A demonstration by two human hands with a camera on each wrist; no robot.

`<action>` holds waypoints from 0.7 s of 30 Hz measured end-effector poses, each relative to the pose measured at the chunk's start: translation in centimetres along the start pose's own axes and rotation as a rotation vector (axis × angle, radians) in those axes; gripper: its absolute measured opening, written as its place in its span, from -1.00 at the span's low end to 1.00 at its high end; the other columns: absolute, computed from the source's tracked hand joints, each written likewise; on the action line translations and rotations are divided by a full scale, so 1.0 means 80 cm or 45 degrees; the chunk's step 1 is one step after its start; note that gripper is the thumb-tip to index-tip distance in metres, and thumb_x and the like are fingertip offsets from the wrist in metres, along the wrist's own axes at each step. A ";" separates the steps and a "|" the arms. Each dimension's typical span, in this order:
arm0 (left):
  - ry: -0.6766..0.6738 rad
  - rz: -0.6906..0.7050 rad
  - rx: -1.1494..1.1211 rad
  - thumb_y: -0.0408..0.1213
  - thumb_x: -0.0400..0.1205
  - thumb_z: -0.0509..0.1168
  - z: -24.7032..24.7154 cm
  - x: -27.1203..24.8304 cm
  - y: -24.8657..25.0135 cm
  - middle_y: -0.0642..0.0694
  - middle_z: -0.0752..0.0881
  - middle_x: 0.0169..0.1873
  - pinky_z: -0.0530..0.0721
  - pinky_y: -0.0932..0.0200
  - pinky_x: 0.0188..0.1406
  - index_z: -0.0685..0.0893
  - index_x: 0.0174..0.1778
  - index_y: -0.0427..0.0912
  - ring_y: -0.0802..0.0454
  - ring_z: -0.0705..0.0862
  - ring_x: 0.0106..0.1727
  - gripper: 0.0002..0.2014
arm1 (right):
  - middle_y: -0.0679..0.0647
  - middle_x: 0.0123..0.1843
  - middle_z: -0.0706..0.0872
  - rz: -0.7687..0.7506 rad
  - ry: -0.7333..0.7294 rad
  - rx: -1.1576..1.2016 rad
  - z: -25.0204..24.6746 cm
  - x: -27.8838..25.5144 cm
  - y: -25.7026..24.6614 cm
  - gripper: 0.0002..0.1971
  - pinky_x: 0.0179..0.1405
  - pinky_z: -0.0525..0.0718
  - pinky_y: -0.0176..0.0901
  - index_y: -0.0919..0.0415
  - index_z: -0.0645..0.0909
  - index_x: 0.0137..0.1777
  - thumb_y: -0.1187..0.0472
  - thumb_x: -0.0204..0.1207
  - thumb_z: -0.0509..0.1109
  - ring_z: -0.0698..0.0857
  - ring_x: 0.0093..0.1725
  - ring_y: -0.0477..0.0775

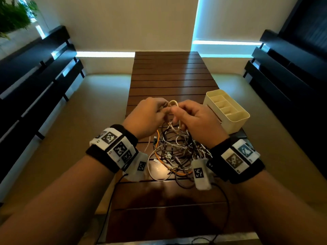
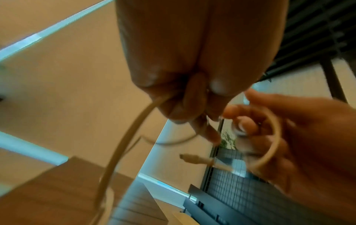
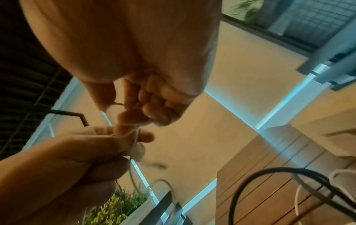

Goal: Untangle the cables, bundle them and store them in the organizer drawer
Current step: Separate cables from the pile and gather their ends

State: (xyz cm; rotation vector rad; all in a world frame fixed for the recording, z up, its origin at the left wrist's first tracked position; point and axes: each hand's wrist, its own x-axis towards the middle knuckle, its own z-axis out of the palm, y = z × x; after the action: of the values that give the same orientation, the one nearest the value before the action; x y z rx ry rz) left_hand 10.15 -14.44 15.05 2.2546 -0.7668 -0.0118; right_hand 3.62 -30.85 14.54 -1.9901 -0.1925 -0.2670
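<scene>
- Both forearms filled the bottom of the head view, with the left hand point(image 1: 147, 115) and right hand point(image 1: 196, 119) raised together at frame centre above the counter point(image 1: 168, 75).
- Each grip was narrow and occupied: the left hand's fingers point(image 2: 194, 97) pinched the cream cable point(image 1: 174, 103), while the right hand curled round a loop of the same cable.
- Its plug end point(image 2: 189, 158) hung free between the hands in the left wrist view, so the loose end looked ready to be fed back through any crossing.
- Below the hands, at lower centre, the tangle of cables point(image 1: 177, 152) lay on the counter, the cream cable trailing down into it.
- Judged from this, the step was freeing one cable; drawing it out slowly, with slack kept, should avoid tightening knots in the heap.
- At right of centre the cream organizer point(image 1: 228, 110) stood near the tangle, its compartments seemingly unfilled, so storage remained undone.
</scene>
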 end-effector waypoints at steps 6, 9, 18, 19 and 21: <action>0.169 -0.166 -0.262 -0.22 0.79 0.19 -0.005 -0.009 -0.010 -0.03 0.80 -0.09 0.53 0.34 -0.68 0.71 0.06 -0.08 0.27 0.59 -0.62 -0.83 | 0.01 -0.31 0.81 0.329 -0.287 -0.148 -0.003 -0.021 0.022 -0.80 -0.34 0.71 -0.22 0.09 0.69 -0.19 0.15 0.69 0.37 0.79 -0.37 -0.07; 0.169 -0.167 -0.341 -0.19 0.80 0.16 -0.009 -0.013 -0.004 -0.13 0.77 -0.27 0.52 0.28 -0.69 0.69 0.12 -0.07 0.32 0.56 -0.62 -0.81 | 0.05 -0.17 0.85 0.592 -0.821 -0.403 0.002 -0.025 0.022 -0.71 -0.15 0.79 -0.13 0.16 0.75 -0.04 -0.04 0.68 0.34 0.85 -0.18 0.00; 0.043 -0.266 -0.833 -0.16 0.82 0.10 -0.019 -0.035 0.024 0.02 0.32 -0.53 0.21 0.33 -0.67 0.69 0.12 -0.25 0.16 0.21 -0.62 -0.70 | -0.17 0.02 0.83 0.493 -0.871 -0.818 -0.010 -0.010 -0.002 -0.29 0.27 0.63 -0.03 -0.18 0.76 0.17 -0.59 0.25 0.16 0.74 0.04 -0.17; 0.008 -0.291 -0.930 -0.21 0.81 0.07 -0.020 -0.036 0.029 0.00 0.29 -0.51 0.17 0.32 -0.65 0.67 0.13 -0.28 0.14 0.17 -0.60 -0.70 | -0.21 0.14 0.79 0.442 -0.790 -0.735 -0.006 -0.007 0.003 -0.33 0.36 0.61 0.04 -0.24 0.67 0.31 -0.55 0.29 0.26 0.71 0.14 -0.17; -0.011 -0.314 -1.063 -0.30 0.76 0.01 -0.022 -0.036 0.036 -0.03 0.26 -0.49 0.12 0.28 -0.63 0.65 0.17 -0.35 0.11 0.11 -0.56 -0.67 | -0.23 0.34 0.68 0.408 -0.782 -0.480 0.010 -0.008 0.009 -0.36 0.44 0.59 0.11 -0.26 0.46 0.53 -0.29 0.44 0.47 0.67 0.29 -0.13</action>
State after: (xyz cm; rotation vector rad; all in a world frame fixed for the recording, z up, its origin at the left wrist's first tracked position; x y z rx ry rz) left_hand 6.68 -13.37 17.61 1.5273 -0.3703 -0.3869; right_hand 3.29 -30.45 13.39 -2.3897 -0.2171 0.5614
